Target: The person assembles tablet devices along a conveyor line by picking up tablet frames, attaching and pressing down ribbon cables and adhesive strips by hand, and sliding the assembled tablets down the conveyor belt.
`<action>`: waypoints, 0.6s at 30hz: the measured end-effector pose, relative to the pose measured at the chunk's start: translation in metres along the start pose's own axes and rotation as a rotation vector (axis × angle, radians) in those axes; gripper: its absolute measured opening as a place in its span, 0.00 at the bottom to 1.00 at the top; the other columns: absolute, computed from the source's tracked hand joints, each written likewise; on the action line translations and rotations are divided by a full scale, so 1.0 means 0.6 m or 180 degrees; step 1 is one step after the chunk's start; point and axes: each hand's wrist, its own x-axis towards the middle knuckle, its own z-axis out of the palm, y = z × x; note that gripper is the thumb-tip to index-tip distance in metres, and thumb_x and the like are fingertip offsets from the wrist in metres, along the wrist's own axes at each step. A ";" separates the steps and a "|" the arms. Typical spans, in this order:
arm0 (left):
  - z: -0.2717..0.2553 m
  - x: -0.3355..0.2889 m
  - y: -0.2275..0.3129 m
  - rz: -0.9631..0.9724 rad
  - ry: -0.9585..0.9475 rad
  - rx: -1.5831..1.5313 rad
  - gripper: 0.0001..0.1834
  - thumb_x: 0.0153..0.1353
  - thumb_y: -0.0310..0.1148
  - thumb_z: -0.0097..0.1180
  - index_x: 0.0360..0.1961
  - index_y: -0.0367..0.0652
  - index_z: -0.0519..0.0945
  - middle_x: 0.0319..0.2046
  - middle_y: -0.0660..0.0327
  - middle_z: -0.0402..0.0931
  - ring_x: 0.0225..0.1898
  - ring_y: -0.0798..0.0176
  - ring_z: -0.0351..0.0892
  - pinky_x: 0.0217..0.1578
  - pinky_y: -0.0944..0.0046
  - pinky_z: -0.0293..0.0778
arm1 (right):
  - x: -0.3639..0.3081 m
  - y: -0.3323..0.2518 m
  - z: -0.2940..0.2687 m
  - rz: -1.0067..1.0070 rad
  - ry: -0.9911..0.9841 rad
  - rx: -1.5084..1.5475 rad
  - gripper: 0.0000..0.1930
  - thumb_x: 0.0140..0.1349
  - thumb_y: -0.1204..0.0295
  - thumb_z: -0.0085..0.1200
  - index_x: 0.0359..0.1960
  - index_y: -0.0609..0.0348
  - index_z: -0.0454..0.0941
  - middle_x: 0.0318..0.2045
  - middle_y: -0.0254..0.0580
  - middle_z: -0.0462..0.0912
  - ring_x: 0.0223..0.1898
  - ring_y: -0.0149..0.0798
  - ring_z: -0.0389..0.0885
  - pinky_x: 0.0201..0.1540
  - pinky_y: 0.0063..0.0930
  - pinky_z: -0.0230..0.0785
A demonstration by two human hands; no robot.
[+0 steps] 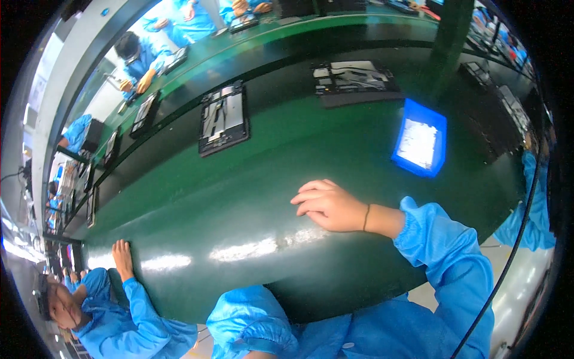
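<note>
Resting palm-down on the green desk point(251, 197), the right hand point(327, 205) lay with its fingers loosely curled and pointing toward the person's left, and it had hold of nothing. A thin dark band circled the wrist just ahead of the blue sleeve point(445, 251). The left hand did not show; only a bunched blue sleeve end point(251, 320) came up at the near edge of the desk, so whether that hand was open or closed could not be told.

Taking the right hand as the landmark, the nearest thing was the blue tray point(420, 145), which lay beyond it and off to its right, apart from the fingers, with a pale sheet or contents inside. The tray's long axis ran roughly away from the person, tilted slightly. The right hand was clearly the nearer one to it.

Farther from the hand and to its left sat a dark flat device chassis point(223, 118) on the black belt strip, its long side running away from the person. Farther still and slightly right lay a second opened chassis point(354, 79). A co-worker's hand point(122, 257) rested on the desk well to the left.
</note>
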 end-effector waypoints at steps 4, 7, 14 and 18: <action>0.023 -0.016 0.049 -0.0491 -0.0279 -0.0299 0.16 0.66 0.40 0.46 0.44 0.43 0.80 0.39 0.59 0.79 0.42 0.61 0.79 0.46 0.57 0.72 | 0.001 -0.011 -0.010 0.0127 -0.0066 -0.0087 0.07 0.57 0.75 0.52 0.34 0.54 0.83 0.49 0.33 0.82 0.56 0.41 0.72 0.59 0.41 0.63; 0.001 0.009 0.044 0.0227 -0.0435 0.0332 0.17 0.68 0.43 0.45 0.47 0.45 0.78 0.40 0.58 0.79 0.43 0.59 0.79 0.48 0.56 0.72 | 0.008 -0.038 -0.001 0.0190 -0.0091 -0.0063 0.08 0.57 0.75 0.53 0.34 0.53 0.84 0.49 0.34 0.82 0.57 0.41 0.72 0.59 0.41 0.63; -0.148 0.011 0.004 0.1916 0.0493 0.5111 0.23 0.65 0.45 0.53 0.56 0.46 0.70 0.52 0.52 0.71 0.57 0.48 0.65 0.56 0.49 0.63 | 0.040 -0.070 0.005 0.0085 -0.0241 -0.0141 0.08 0.57 0.74 0.54 0.37 0.53 0.84 0.49 0.34 0.82 0.57 0.42 0.72 0.59 0.41 0.63; -0.251 -0.114 -0.018 -0.0738 -0.0860 0.5198 0.06 0.58 0.33 0.55 0.36 0.46 0.78 0.41 0.53 0.79 0.37 0.51 0.79 0.36 0.53 0.74 | 0.003 -0.041 -0.007 -0.0039 -0.0045 -0.0070 0.09 0.56 0.74 0.55 0.38 0.52 0.83 0.51 0.34 0.81 0.57 0.43 0.72 0.58 0.42 0.64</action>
